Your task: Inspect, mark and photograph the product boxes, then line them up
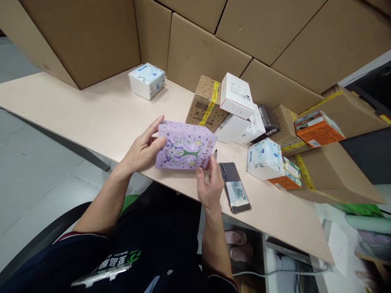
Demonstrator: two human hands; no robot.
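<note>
A purple tea box (186, 150) with a printed green and white pattern is held between both hands near the table's front edge. My left hand (145, 148) grips its left end, thumb on the patterned face. At the lower right corner my right hand (210, 181) closes on the box, thumb in front and fingers partly hidden behind it. Just right of that hand, a smartphone (235, 189) in a clear case lies on the table. Part of a dark pen (215, 154) shows between the box and the phone.
Behind the tea box stand a taped brown carton (204, 101) and several white boxes (236, 95). Tissue packs sit at the back left (147, 80) and at the right (265, 158). Orange boxes (319, 128) and an open carton (339, 175) are farther right. Large cardboard boxes (201, 53) line the back.
</note>
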